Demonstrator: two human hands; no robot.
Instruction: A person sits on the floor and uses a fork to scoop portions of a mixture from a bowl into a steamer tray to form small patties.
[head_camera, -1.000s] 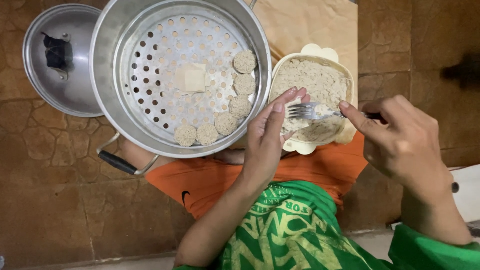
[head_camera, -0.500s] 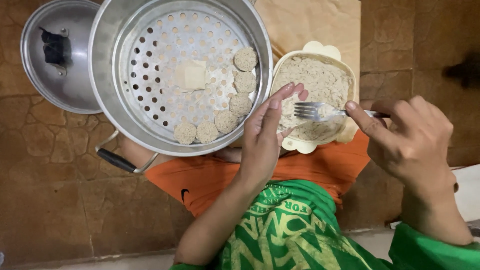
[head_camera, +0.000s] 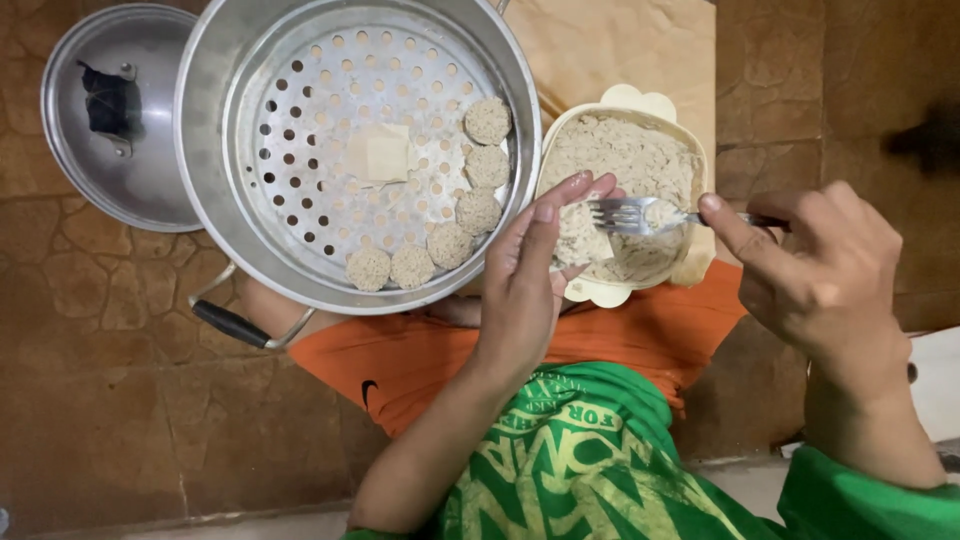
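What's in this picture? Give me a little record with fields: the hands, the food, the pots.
Left hand: open, fingertips at the bowl's near edge
Right hand: holds a fork over the bowl
Bowl: cream, filled with a pale minced mixture
Steamer pot: metal, with a holed tray
Patties: six round ones along the tray's edge
Lid: lies upside down beside the pot
Floor: brown stone tiles

Single view, head-worn camera, aimed nearly straight down over the person's lap onto the stone floor (head_camera: 90, 400). Close range: both forearms run in from 6 o'clock. Steamer pot (head_camera: 215, 150) fills 11 to 12 o'clock, bowl (head_camera: 690, 265) right of centre, lid (head_camera: 80, 170) cut at 10 o'clock.
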